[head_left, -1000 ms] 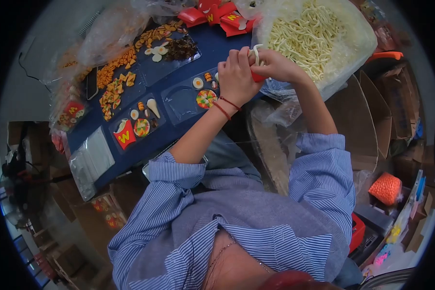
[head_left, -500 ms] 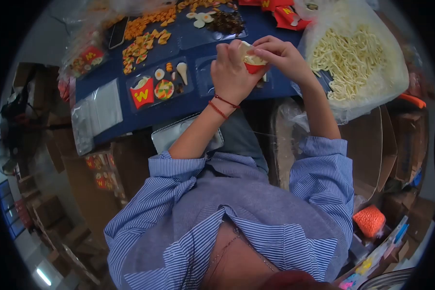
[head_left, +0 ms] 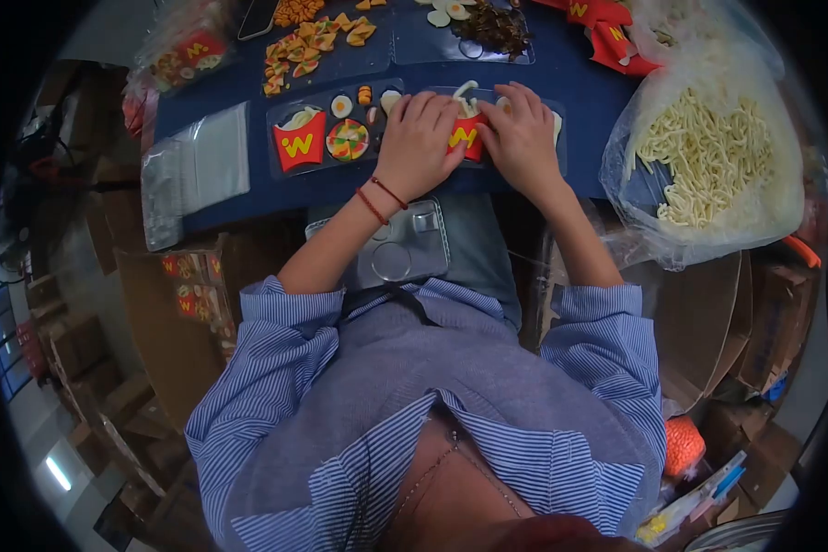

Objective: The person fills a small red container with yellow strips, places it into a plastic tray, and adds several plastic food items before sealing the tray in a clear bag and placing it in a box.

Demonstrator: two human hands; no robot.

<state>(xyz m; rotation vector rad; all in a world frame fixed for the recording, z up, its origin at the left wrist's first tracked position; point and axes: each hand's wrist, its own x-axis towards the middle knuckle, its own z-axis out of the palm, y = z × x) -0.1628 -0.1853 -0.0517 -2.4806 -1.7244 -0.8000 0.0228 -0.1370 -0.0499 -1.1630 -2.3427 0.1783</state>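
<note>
Both hands rest at a clear plastic tray near the table's front edge. My left hand (head_left: 419, 143) touches the left side of a red carton with a yellow W (head_left: 467, 134), and my right hand (head_left: 522, 138) touches its right side. Pale noodle pieces (head_left: 466, 92) stick out of the carton's top. Another tray to the left holds a red carton (head_left: 299, 142), a colourful round piece (head_left: 348, 140), a small egg (head_left: 341, 105) and an orange piece (head_left: 365, 95). Much of the tray under my hands is hidden.
A plastic bag of pale noodles (head_left: 708, 156) lies at the right. Behind are orange-and-green pieces (head_left: 313, 41), dark pieces (head_left: 497, 29) and red cartons (head_left: 616, 46). Clear bags (head_left: 213, 161) lie at the left; a phone (head_left: 258, 17) is at the back left.
The red carton has come down from between my raised hands to the tray. My hands have lowered and moved apart to its two sides. The camera view has shifted.
</note>
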